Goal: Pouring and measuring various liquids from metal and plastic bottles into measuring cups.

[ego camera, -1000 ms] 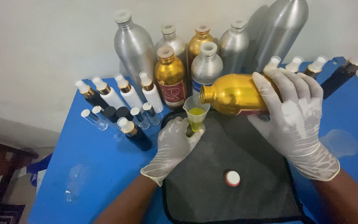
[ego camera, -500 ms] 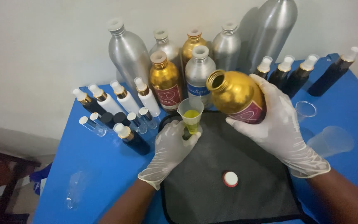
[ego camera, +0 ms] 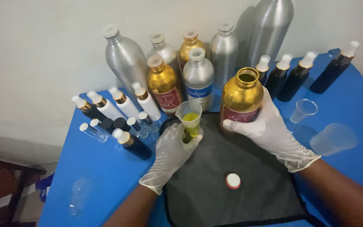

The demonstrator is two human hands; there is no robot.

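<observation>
Funnel point(ego camera: 189, 119), clear plastic with yellow liquid inside, sits over dark mat point(ego camera: 240, 180) on blue counter point(ego camera: 97, 168); left hand point(ego camera: 171, 153) grips whatever is below it. Right hand point(ego camera: 269, 130) wraps uncapped upright gold bottle point(ego camera: 240, 98); contents unseen. Empty clear cups point(ego camera: 332, 138) right

Along the wall behind my work stand tall silver bottles point(ego camera: 124, 59), with a capped gold bottle point(ego camera: 162, 84) and a shorter silver bottle point(ego camera: 198, 75) in front of them. To my left, white-capped spray bottles point(ego camera: 118, 103) lean in a row, with small clear vials point(ego camera: 90, 130) just beside them. To my right, dark spray bottles point(ego camera: 293, 77) line the back of the blue desk point(ego camera: 97, 176), and two clear plastic cups point(ego camera: 332, 138) sit near them. A red-rimmed white cap point(ego camera: 232, 180) lies on the black mat point(ego camera: 232, 206).
</observation>
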